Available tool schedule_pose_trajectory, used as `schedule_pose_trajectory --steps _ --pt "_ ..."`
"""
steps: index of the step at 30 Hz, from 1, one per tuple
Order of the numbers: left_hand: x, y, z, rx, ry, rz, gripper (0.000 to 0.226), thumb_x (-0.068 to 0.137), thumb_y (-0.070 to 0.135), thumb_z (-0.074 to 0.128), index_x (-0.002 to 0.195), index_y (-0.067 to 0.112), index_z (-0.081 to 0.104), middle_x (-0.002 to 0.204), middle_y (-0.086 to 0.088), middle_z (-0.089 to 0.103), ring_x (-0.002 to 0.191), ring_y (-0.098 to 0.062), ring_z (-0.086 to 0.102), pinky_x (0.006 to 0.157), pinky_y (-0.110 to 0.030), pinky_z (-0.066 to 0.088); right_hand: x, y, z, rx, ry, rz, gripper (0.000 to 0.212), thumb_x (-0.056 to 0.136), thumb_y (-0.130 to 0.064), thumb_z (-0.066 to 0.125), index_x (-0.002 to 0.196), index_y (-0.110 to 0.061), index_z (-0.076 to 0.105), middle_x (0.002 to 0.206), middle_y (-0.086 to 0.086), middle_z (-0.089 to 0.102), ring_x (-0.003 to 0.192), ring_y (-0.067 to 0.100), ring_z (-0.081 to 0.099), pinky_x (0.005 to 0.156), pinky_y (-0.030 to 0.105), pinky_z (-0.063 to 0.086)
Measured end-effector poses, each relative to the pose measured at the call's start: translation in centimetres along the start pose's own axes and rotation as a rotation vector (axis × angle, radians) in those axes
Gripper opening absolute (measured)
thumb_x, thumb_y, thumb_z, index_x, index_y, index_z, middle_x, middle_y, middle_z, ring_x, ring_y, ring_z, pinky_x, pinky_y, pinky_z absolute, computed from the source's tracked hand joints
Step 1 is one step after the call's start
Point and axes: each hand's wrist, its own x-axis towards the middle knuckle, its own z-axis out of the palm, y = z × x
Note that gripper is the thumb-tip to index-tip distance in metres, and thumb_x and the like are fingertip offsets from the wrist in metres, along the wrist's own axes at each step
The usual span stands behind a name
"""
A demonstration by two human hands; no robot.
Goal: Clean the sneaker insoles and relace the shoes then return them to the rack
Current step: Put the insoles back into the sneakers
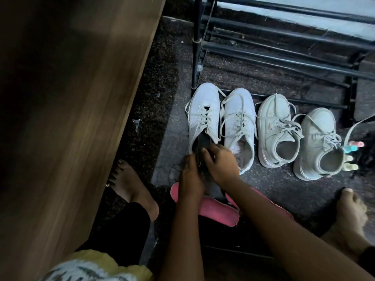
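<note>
Several white laced sneakers stand in a row on the floor in front of a black shoe rack (284, 47). At the leftmost sneaker (204, 112), both hands hold a dark insole (203, 145) that sticks out of the shoe's heel opening. My left hand (191, 175) grips the insole's near end. Beside it, my right hand (218, 164) pinches the insole at the shoe's collar. Two pink insoles (217, 209) lie on the floor under my forearms. The second sneaker (239, 122) stands right beside the first.
A wooden cabinet side (71, 98) rises at the left. Two more white sneakers (278, 130) (318, 142) stand to the right, with small pastel clips (354, 149) beside the last. My bare feet (132, 187) (351, 216) rest on the dark carpet on either side.
</note>
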Motion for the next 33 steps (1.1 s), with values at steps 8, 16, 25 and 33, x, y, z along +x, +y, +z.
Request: schedule_pose_trajectory --steps 8,16,25,33 --pt "0.2 0.9 -0.3 -0.036 -0.003 -0.079 0.054 0.086 0.006 0.053 0.137 0.006 0.037 0.125 -0.026 0.055 0.113 -0.038 0.054 0.088 -0.039 0.041 -2.7 1.6 0.9 -0.269 -0.086 -0.386 0.031 0.06 -0.011 0.08 0.091 -0.013 0.073 0.102 0.004 0.069 0.074 0.022 0.068 0.051 0.022 0.05" --pt "0.6 0.5 -0.5 -0.031 -0.007 -0.095 0.052 0.084 0.005 0.056 0.133 0.008 0.039 0.121 -0.021 0.06 0.11 -0.036 0.058 0.086 -0.036 0.044 -0.6 1.6 -0.1 -0.373 -0.096 -0.522 0.032 0.073 -0.027 0.043 0.075 -0.017 0.074 0.08 -0.003 0.069 0.069 0.018 0.067 0.048 0.02 0.048" --pt "0.6 0.3 -0.9 -0.028 -0.004 -0.061 0.042 0.082 0.004 0.059 0.122 0.008 0.044 0.115 -0.018 0.063 0.106 -0.034 0.06 0.085 -0.04 0.049 2.4 0.5 -0.7 -0.263 -0.255 -0.16 0.024 0.086 -0.014 0.055 0.1 -0.011 0.073 0.094 0.012 0.069 0.084 0.032 0.062 0.062 0.026 0.037" --pt "0.4 0.3 -0.4 -0.074 0.011 -0.071 0.043 0.081 0.007 0.059 0.121 0.013 0.043 0.114 -0.015 0.063 0.106 -0.031 0.061 0.085 -0.042 0.05 3.2 -1.6 -0.9 -0.515 -0.351 -0.093 0.019 0.088 -0.004 0.05 0.1 0.0 0.064 0.104 0.016 0.066 0.1 0.032 0.062 0.074 0.034 0.047"
